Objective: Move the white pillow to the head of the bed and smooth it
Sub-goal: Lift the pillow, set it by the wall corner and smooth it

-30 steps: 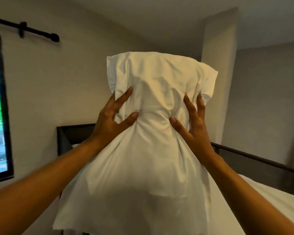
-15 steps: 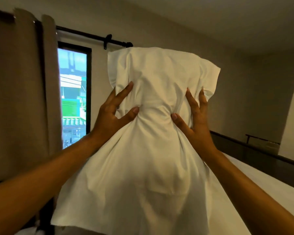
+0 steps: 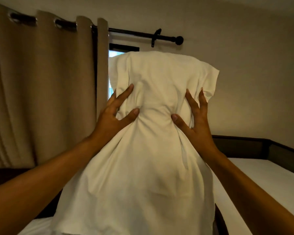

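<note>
Head view shows the fingers [image 3: 124, 95] of the left hand [image 3: 112, 116] spread and dug into the white pillow [image 3: 149, 150], the thumb pinching the fabric inward at its narrowed middle. On the other side the right hand [image 3: 195, 121] mirrors this: its fingers [image 3: 191, 102] lie splayed up the pillow's flank and the thumb presses in, so both hands are closed in a grip on the pillow from either side. Creases fan out from the two thumbs. The pillow is held upright in the air between the outstretched forearms, its top bulging above the hands and its loose case hanging wide below, clear of the bed [image 3: 265, 180]. The bed's white mattress shows to the right and at the lower left corner, edged by a dark frame [image 3: 241, 145]. Behind the pillow, a beige curtain [image 3: 41, 90] hangs from a black rod [image 3: 139, 33] beside a window [image 3: 115, 52].
</note>
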